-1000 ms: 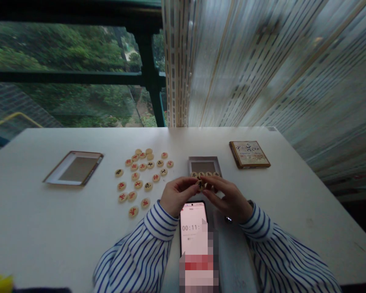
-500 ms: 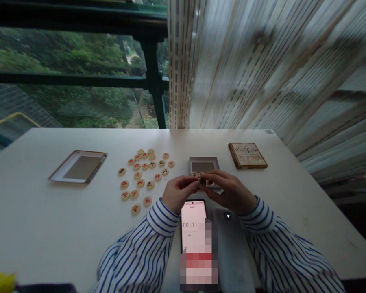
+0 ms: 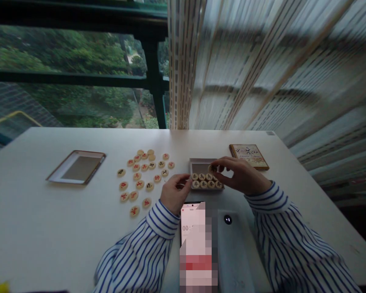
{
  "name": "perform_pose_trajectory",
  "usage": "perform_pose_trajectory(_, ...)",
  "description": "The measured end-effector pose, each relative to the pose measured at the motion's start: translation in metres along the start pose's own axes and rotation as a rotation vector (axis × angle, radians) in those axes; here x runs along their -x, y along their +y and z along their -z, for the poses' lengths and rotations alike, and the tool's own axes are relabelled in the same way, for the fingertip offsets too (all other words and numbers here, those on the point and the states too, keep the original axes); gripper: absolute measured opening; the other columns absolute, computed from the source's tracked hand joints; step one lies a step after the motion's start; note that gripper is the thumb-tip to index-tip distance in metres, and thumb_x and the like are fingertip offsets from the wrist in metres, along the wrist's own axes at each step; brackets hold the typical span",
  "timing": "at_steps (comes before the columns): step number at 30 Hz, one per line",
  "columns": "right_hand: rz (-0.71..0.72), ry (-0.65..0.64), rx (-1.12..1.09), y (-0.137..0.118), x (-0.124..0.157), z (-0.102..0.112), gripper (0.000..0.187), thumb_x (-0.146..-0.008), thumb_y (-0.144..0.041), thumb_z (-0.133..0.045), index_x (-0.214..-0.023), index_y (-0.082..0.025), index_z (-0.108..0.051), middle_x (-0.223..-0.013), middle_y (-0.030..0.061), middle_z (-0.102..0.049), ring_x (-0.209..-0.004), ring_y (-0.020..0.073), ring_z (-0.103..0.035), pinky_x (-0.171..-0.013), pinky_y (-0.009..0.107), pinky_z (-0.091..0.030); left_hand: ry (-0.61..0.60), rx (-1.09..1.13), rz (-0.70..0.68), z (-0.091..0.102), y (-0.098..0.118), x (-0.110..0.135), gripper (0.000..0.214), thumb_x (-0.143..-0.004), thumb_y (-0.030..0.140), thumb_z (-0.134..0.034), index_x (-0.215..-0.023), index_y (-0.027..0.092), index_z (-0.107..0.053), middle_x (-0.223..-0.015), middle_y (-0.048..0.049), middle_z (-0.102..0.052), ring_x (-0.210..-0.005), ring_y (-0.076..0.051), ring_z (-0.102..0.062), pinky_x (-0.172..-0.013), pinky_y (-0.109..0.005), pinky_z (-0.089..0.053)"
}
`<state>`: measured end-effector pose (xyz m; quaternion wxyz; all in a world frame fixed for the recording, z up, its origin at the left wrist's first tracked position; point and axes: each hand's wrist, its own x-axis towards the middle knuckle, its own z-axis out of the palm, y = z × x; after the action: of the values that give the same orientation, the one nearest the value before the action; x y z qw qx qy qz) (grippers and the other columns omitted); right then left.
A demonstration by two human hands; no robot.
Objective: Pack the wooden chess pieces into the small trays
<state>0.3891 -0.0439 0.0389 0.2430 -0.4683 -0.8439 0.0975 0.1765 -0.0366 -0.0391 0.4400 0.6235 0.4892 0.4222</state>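
Observation:
A small open box [image 3: 201, 163] on the white table [image 3: 42, 228] holds two rows of round wooden game pieces [image 3: 203, 181]. My right hand [image 3: 240, 176] pinches one round piece [image 3: 212, 168] with a black mark just above the box. My left hand [image 3: 175, 193] rests curled at the box's left front corner, its fingertips touching the box edge. Several loose pieces [image 3: 144, 173] with red and black marks lie scattered to the left of the box.
A shallow box lid [image 3: 77, 167] lies at the left. A brown printed box [image 3: 249, 155] sits at the back right. A phone [image 3: 192, 228] with a timer lies in front of me beside a grey device [image 3: 236, 244]. Window and striped curtain stand behind.
My right hand has carried a piece from between both hands up and back over the box. My left hand has let go and dropped to the box's corner. More pieces now show in the box.

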Motion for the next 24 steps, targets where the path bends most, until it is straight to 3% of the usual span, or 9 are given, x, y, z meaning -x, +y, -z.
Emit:
perform_pose_trajectory(9,-0.088,-0.077,0.065,0.03,-0.004,0.004,0.02,-0.077,-0.02,-0.055,-0.096,-0.017,-0.061,-0.081,0.0029,-0.066,-0.067,0.0111,-0.059,-0.063,0.023,-0.045,-0.027,-0.186,-0.137,-0.003,-0.006,-0.001,0.025,-0.075,0.023,-0.055,-0.096,0.012,-0.062,-0.084,-0.0068,-0.064,-0.067,-0.011,-0.061,-0.061,-0.024,-0.053)
perform_pose_trajectory(18,-0.187,-0.241,0.167,0.048,-0.003,-0.008,0.022,-0.08,-0.031,-0.051,-0.096,-0.019,-0.061,-0.08,0.004,-0.065,-0.07,0.0148,-0.059,-0.068,0.027,-0.045,-0.051,-0.228,-0.148,-0.004,-0.007,0.001,0.024,-0.073,0.019,-0.056,-0.096,0.014,-0.062,-0.08,-0.0053,-0.064,-0.066,-0.011,-0.061,-0.062,-0.024,-0.052)
perform_pose_trajectory(24,-0.178,-0.264,0.171,0.05,-0.005,-0.009,0.024,-0.08,-0.035,-0.051,-0.094,-0.02,-0.063,-0.092,0.0074,-0.061,-0.074,0.0154,-0.058,-0.067,0.027,-0.044,-0.069,-0.263,-0.137,-0.004,-0.008,0.001,0.026,-0.073,0.016,-0.056,-0.098,0.015,-0.061,-0.081,-0.0049,-0.064,-0.067,-0.011,-0.06,-0.063,-0.024,-0.051)
